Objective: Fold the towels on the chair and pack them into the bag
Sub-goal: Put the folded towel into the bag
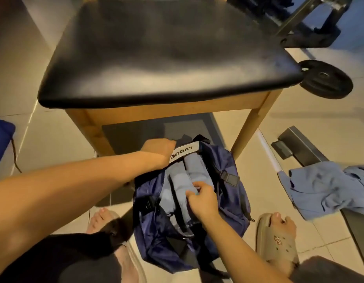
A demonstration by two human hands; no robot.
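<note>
A navy bag (230,203) lies open on the floor in front of the chair (167,58), whose black seat is bare. Folded light-blue towels (177,180) stand side by side inside the bag. My left hand (158,150) grips the far rim of the bag by its grey lettered strap (183,152). My right hand (201,199) reaches into the opening and pinches the top of one folded towel. The lower parts of the towels are hidden by the bag's walls.
A crumpled blue cloth (324,188) lies on a dark bench at the right. A black weight plate (326,81) sits on the floor beyond the chair's right corner. My feet in sandals (277,240) flank the bag. A dark mat lies under the chair.
</note>
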